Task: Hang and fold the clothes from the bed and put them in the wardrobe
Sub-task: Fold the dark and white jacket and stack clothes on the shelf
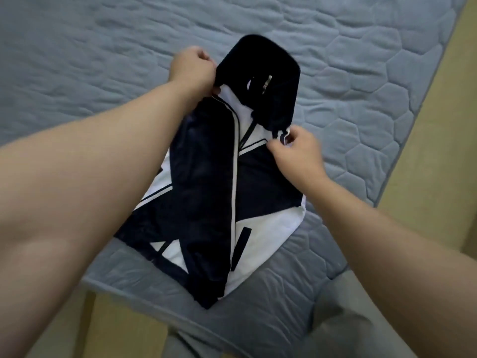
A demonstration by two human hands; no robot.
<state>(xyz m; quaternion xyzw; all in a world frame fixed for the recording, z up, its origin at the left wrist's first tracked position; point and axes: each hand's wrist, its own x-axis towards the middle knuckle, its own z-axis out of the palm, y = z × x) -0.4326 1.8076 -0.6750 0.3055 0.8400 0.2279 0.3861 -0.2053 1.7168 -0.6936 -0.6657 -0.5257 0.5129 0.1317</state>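
My left hand and right hand each pinch a shoulder of the navy-and-white hooded jacket, which lies folded on the bed.

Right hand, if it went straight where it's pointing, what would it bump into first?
Probably the jacket's dark hood, just beyond the shoulder edge the right hand pinches; depth is unclear.

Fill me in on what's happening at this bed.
A person is folding a navy-and-white hooded jacket spread flat on the blue quilted mattress. The left hand grips the fabric at one side of the base of the hood, and the right hand pinches the edge at the other side. The hood is not yet folded down.
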